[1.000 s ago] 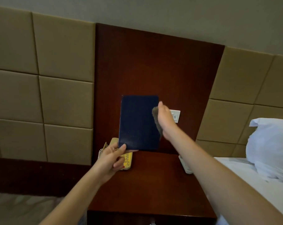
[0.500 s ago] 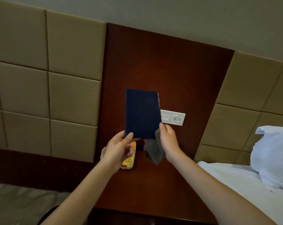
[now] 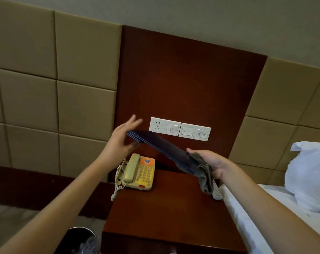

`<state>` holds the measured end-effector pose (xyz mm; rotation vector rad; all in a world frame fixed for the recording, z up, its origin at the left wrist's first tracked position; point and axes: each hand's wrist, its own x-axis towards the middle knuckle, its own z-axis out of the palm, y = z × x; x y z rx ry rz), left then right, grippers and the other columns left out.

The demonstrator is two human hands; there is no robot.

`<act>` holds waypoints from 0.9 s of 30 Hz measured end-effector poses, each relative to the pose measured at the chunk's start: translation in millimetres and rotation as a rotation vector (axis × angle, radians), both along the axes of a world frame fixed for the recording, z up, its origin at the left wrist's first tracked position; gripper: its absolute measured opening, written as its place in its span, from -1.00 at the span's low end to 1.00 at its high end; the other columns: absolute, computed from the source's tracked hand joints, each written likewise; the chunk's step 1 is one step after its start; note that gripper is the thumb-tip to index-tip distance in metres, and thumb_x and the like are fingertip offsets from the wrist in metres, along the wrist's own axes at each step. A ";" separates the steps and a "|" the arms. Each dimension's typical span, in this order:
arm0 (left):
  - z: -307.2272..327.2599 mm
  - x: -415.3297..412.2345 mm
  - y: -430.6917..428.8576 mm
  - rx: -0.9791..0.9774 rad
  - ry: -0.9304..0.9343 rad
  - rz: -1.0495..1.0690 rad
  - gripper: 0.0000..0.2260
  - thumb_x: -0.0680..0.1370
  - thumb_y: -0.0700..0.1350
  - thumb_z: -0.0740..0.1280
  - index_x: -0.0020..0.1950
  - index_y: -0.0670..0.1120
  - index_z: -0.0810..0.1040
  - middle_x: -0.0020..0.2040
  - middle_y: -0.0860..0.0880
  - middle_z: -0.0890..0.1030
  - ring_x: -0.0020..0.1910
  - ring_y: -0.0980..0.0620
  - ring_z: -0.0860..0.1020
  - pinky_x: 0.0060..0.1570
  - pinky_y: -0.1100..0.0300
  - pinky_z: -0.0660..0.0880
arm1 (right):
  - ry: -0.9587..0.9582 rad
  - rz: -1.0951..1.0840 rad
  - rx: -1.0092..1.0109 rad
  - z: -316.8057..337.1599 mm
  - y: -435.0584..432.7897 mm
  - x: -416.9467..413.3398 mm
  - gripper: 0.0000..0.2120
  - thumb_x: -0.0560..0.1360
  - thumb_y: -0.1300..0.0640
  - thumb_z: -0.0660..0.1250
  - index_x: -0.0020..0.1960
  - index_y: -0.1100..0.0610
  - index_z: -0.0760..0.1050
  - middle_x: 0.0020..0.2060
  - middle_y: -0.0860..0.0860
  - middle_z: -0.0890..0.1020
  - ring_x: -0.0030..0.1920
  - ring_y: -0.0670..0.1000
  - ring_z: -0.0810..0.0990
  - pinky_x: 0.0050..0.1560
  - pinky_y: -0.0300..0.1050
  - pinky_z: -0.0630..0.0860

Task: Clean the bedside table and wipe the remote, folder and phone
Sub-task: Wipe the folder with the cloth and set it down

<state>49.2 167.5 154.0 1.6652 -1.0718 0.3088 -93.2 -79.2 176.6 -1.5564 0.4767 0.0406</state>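
The dark blue folder [image 3: 161, 146] hangs tilted in the air above the bedside table [image 3: 166, 213], seen almost edge-on. My left hand [image 3: 121, 139] touches its upper left end with fingers spread. My right hand [image 3: 213, 163] grips its lower right end together with a grey cloth [image 3: 205, 177] that droops down. A beige and yellow phone [image 3: 137, 173] sits at the table's back left, with its coiled cord hanging off the left edge. The white remote [image 3: 217, 192] lies at the table's right edge, mostly hidden by the cloth.
A row of white wall sockets and switches [image 3: 180, 129] sits on the wooden panel behind the table. A bed with white sheets [image 3: 251, 220] and a pillow [image 3: 309, 175] borders the table's right. A dark bin [image 3: 80, 241] with a plastic liner stands at the lower left.
The folder has swung from upright to nearly flat and tilted. My right hand with the cloth has moved to its lower right end. My left hand has gone to the upper left end, uncovering the phone.
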 end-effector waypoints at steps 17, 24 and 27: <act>3.6 -36.4 -31.6 -0.235 0.832 -0.331 -0.86 0.55 -0.14 0.32 0.09 -0.07 0.58 -0.09 -0.03 0.67 -0.15 0.04 0.60 -0.25 0.27 0.51 | -0.795 -0.427 -1.184 22.9 32.9 16.2 -0.58 0.67 0.07 -0.02 0.51 0.11 0.21 0.40 -0.01 0.39 0.44 -0.02 0.28 0.45 -0.09 0.17; -6.4 -42.4 -45.4 -0.308 0.942 -0.387 -0.90 0.54 -0.13 0.31 -0.04 -0.09 0.61 -0.23 -0.03 0.66 -0.18 -0.01 0.59 -0.08 0.12 0.49 | -0.707 0.024 -1.696 -12.7 82.5 22.7 -0.51 0.64 0.03 -0.09 0.55 0.10 0.06 0.43 0.05 0.37 0.48 0.05 0.24 0.53 -0.05 -0.12; -12.9 -39.2 -42.0 -0.302 0.935 -0.387 -0.90 0.53 -0.14 0.33 -0.01 -0.10 0.61 -0.16 -0.06 0.67 -0.14 -0.03 0.58 -0.07 0.13 0.47 | -0.626 0.046 -1.758 -1.4 63.0 26.5 -0.53 0.65 0.08 -0.05 0.55 0.07 0.03 0.44 0.06 0.35 0.49 0.04 0.23 0.51 -0.10 -0.13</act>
